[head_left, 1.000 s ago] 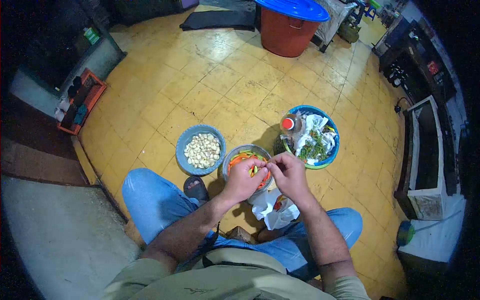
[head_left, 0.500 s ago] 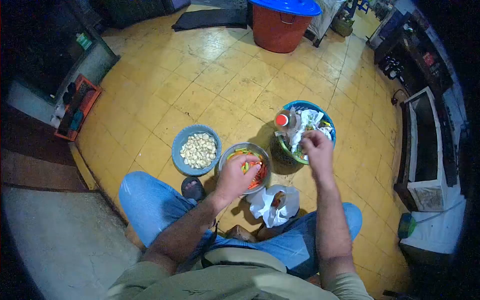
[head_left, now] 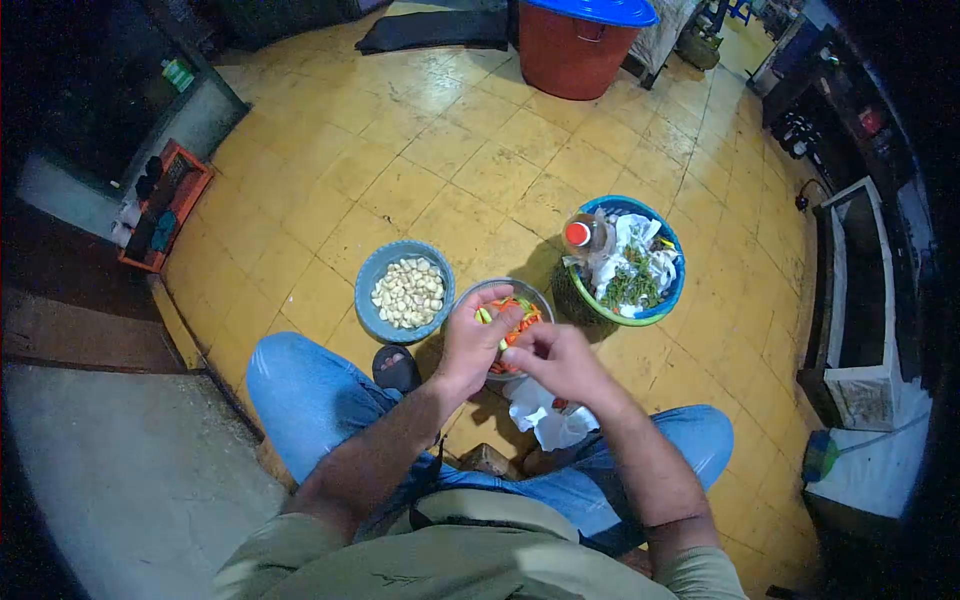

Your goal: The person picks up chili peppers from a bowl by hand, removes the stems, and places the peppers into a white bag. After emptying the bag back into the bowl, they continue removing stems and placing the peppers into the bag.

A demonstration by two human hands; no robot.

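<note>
Both hands meet over a metal bowl [head_left: 541, 294] of red, orange and green chillies [head_left: 524, 318]. My left hand [head_left: 474, 345] is curled round a pale green chilli, its fingers partly hidden. The thumb and fingers of my right hand [head_left: 556, 360] are pinched at the lower end of that chilli. Left of the metal bowl, a blue basin [head_left: 369, 322] holds peeled garlic cloves [head_left: 409, 293]. A white plastic bag [head_left: 549, 420] lies below the bowl, partly covered by my right hand and forearm.
A basket [head_left: 672, 300] at the right holds plastic, green stems and a red-capped bottle [head_left: 580, 236]. Farther off stand a red tub [head_left: 572, 55] with a blue lid, an orange crate [head_left: 180, 205] and a white-framed cabinet [head_left: 862, 395]. My sandalled foot [head_left: 396, 369] is beside the bowls.
My right hand has moved from above the basket, left and down, to join my left hand over the metal bowl. The green stems in the basket now show. The view has shifted slightly.
</note>
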